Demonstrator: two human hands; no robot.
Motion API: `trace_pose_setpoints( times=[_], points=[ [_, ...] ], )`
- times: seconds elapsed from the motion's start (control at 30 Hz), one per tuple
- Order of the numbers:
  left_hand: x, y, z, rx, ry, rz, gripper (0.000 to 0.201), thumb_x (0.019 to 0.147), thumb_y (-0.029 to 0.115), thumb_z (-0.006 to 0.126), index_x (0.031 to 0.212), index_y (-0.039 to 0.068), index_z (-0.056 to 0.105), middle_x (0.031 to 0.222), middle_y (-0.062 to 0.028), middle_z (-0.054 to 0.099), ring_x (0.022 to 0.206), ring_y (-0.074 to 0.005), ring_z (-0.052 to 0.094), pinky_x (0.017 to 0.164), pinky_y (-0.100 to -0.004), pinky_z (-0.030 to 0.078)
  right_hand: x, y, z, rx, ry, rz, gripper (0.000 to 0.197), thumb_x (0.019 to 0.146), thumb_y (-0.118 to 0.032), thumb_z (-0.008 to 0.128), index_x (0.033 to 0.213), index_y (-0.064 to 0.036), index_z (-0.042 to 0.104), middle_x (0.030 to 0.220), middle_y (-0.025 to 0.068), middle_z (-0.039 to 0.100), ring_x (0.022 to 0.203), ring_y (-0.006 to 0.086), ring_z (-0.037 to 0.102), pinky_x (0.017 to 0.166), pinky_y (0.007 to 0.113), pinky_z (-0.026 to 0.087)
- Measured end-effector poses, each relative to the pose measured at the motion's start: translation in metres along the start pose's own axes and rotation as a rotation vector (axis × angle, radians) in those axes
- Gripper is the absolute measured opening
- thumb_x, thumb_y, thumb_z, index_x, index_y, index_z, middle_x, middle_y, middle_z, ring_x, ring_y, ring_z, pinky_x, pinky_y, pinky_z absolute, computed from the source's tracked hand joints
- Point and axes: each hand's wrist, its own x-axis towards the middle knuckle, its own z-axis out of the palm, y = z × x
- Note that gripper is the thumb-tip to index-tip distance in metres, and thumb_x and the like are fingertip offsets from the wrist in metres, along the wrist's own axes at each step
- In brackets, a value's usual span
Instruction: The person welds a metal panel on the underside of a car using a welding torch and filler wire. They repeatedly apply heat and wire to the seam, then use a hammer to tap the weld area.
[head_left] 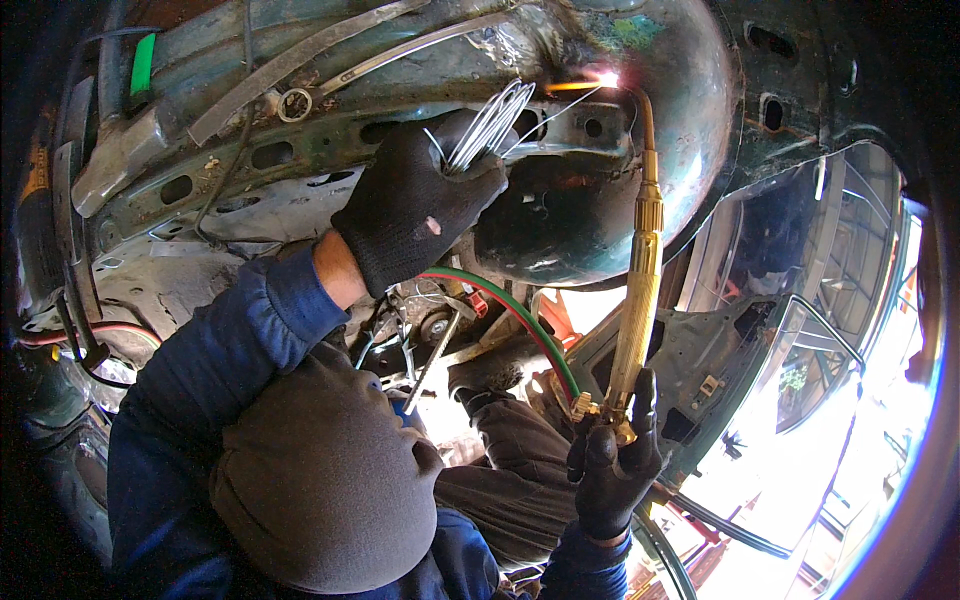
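Gripping wire bundle [492,125], left fingers [488,182] hide base; glare [608,79] veils torch tip [640,98]

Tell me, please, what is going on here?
The person's gloved left hand grips a bundle of thin metal wire, while the gloved right hand holds a brass torch by its lower end. The torch is lit: a flame glows at its tip by a rounded metal panel, and a single strand reaches from the bundle toward it. A red and green hose curves toward the torch's base.
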Motion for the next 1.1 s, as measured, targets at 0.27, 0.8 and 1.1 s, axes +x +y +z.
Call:
trace_pose_setpoints(
  times=[0.27,0.8,1.1],
  points=[
    [0.0,-0.009,0.0,-0.031,0.057,0.015,0.031,0.102,0.019,0.076,0.124,-0.002,0.075,0.099,-0.0219,0.08,0.081,-0.0307,0.075,0.077,-0.0413,0.059,0.0,-0.004,0.001,0.058,0.0,-0.003,0.082,0.088,0.016,0.061,0.168,-0.0004,0.05,0.135,0.0179,0.077,0.098,0.0135,0.072,0.08,0.03,0.061],
    [0.002,-0.001,0.0,0.024,0.055,0.045,0.03,0.1,0.022,0.078,0.119,-0.001,0.077,0.097,-0.024,0.08,0.08,-0.0358,0.077,0.077,-0.0434,0.059,-0.001,-0.007,0.001,0.045,0.031,0.028,0.078,0.09,0.006,0.061,0.167,0.0018,0.049,0.126,0.0164,0.077,0.081,0.0098,0.067,0.066,0.028,0.056],
    [0.002,-0.005,-0.002,0.05,-0.015,0.026,0.033,0.109,0.021,0.072,0.135,-0.001,0.07,0.095,-0.0034,0.076,0.074,-0.0068,0.062,0.068,-0.028,0.055,-0.001,-0.012,0.0,0.035,0.009,0.055,0.081,0.085,0.013,0.06,0.165,0.0042,0.051,0.136,0.0232,0.077,0.103,0.0172,0.075,0.085,0.035,0.063]
  ],
)
